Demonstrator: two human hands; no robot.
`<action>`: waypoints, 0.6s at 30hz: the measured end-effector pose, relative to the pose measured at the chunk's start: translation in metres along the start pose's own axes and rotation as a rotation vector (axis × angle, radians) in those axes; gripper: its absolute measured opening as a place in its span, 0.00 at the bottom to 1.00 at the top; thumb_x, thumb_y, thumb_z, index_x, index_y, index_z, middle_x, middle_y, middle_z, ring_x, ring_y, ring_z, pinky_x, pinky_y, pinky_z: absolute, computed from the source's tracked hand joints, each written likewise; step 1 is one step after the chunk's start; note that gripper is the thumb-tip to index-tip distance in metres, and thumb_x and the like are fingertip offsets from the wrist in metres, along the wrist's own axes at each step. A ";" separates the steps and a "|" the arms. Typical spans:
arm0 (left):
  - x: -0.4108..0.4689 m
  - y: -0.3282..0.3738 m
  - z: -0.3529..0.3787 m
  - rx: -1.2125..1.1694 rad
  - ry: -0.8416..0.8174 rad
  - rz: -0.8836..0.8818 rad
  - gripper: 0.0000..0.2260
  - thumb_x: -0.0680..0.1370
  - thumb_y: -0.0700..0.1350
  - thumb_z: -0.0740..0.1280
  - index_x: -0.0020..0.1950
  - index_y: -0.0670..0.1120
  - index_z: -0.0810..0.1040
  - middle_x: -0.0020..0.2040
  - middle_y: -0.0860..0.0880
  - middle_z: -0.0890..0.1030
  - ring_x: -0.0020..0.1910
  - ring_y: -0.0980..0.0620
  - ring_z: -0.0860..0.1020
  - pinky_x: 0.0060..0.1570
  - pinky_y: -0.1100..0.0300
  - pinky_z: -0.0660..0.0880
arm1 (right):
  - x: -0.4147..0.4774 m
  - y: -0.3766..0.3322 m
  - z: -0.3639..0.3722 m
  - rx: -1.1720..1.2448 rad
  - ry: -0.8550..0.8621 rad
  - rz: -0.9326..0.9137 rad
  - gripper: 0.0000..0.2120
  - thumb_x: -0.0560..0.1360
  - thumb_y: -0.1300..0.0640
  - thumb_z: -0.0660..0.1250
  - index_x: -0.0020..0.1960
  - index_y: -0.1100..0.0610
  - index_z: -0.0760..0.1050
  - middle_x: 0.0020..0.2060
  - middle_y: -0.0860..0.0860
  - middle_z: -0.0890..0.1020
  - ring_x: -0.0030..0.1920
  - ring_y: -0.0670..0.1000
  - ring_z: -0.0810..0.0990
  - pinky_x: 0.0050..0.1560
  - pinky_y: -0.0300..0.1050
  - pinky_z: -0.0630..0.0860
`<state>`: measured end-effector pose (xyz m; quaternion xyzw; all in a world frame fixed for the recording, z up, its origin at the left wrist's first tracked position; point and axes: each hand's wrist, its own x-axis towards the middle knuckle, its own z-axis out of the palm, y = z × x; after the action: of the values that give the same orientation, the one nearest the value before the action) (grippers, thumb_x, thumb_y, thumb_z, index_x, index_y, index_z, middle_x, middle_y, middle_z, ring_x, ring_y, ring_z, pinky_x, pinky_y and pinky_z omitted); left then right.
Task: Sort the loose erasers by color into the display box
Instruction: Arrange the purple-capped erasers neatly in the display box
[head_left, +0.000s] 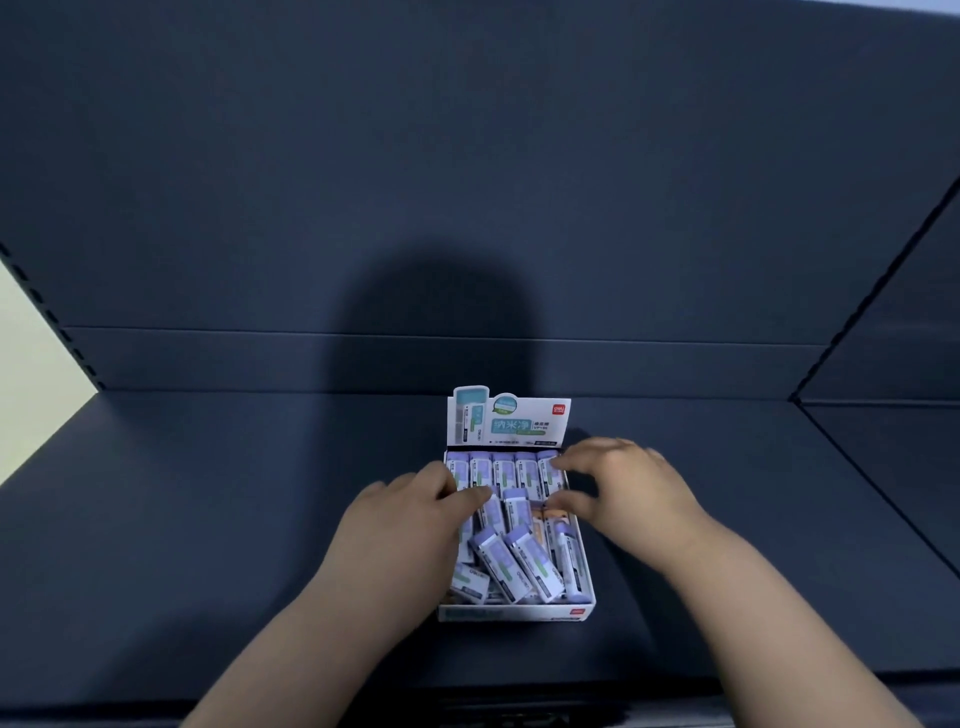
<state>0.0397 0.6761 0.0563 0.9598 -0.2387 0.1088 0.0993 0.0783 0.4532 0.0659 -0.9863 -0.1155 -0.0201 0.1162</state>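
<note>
Evidently the display box (514, 613), set on the shelf (208, 519) toward its front edge, holds a neat row of purple erasers (504, 467) along its back edge. Loose erasers (519, 566) lie tilted and piled toward its front edge, and an orange eraser (543, 522) shows near the right wall. The left hand (410, 514) reaches over the box's left wall, thumb laid across the erasers. The right hand (628, 488) curls over the back right corner, fingertip and thumb bracketing the end eraser. Whether either hand truly grips anything cannot be told. Doing this well likely means squaring each purple piece against the row and keeping orange ones apart.
</note>
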 end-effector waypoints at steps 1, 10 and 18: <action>0.001 -0.001 0.001 0.035 -0.006 0.008 0.27 0.52 0.39 0.79 0.50 0.53 0.83 0.35 0.54 0.75 0.27 0.54 0.74 0.27 0.62 0.63 | -0.003 0.000 -0.001 0.055 0.022 0.012 0.21 0.72 0.40 0.67 0.63 0.45 0.74 0.60 0.41 0.76 0.61 0.47 0.73 0.62 0.44 0.68; -0.003 0.001 0.002 0.202 0.043 0.047 0.23 0.50 0.43 0.80 0.44 0.52 0.84 0.32 0.52 0.75 0.25 0.51 0.73 0.26 0.60 0.63 | -0.039 0.012 -0.012 0.515 -0.196 0.008 0.23 0.62 0.47 0.77 0.56 0.46 0.80 0.45 0.42 0.79 0.45 0.34 0.75 0.47 0.26 0.67; -0.006 0.004 0.006 0.206 0.036 0.000 0.26 0.49 0.42 0.79 0.46 0.51 0.84 0.31 0.52 0.75 0.25 0.51 0.73 0.26 0.60 0.61 | -0.048 0.009 -0.001 0.453 -0.249 -0.012 0.29 0.61 0.46 0.79 0.59 0.40 0.73 0.47 0.43 0.72 0.46 0.41 0.72 0.49 0.29 0.68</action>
<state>0.0332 0.6737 0.0496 0.9629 -0.2243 0.1499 0.0041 0.0338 0.4333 0.0621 -0.9292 -0.1366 0.1273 0.3190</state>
